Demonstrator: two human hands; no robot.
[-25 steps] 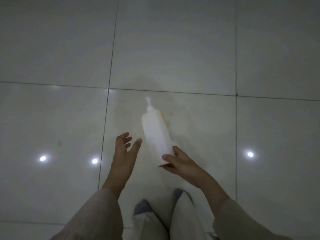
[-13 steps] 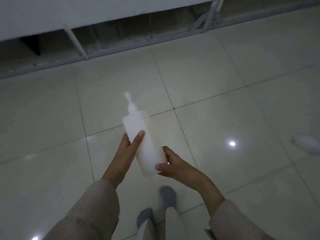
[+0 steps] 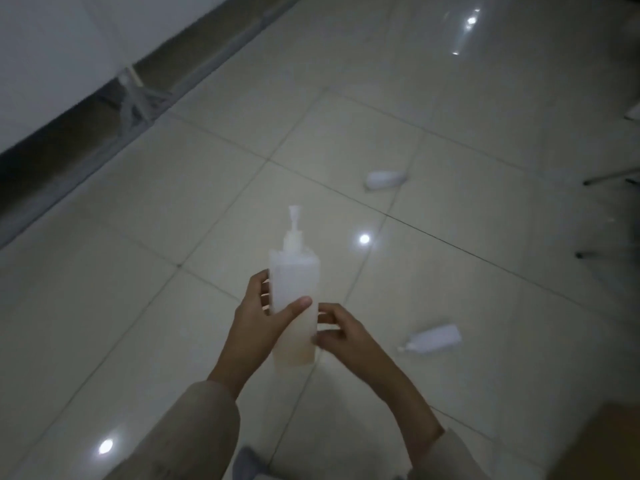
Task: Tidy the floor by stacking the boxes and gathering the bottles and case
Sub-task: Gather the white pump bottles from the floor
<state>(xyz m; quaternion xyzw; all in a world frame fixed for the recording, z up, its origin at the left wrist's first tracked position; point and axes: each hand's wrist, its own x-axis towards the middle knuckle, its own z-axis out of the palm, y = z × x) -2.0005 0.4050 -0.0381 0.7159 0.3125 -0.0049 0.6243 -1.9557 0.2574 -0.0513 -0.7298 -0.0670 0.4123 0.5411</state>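
Observation:
A tall white pump bottle point(image 3: 293, 282) is held upright above the tiled floor in the middle of the view. My left hand point(image 3: 258, 311) grips its left side, thumb across the front. My right hand point(image 3: 341, 332) holds its lower right side with curled fingers. A second white bottle point(image 3: 434, 339) lies on its side on the floor to the right of my hands. A third white bottle point(image 3: 384, 179) lies farther away on the tiles.
A white wall with a grey metal frame point(image 3: 138, 98) runs along the upper left. Thin dark legs point(image 3: 609, 176) of some furniture show at the right edge. A brown surface point(image 3: 609, 445) fills the bottom right corner. My feet show at the bottom.
My left hand has closed on the bottle, and both hands raised it upright. The view has swung right, bringing two more bottles into sight.

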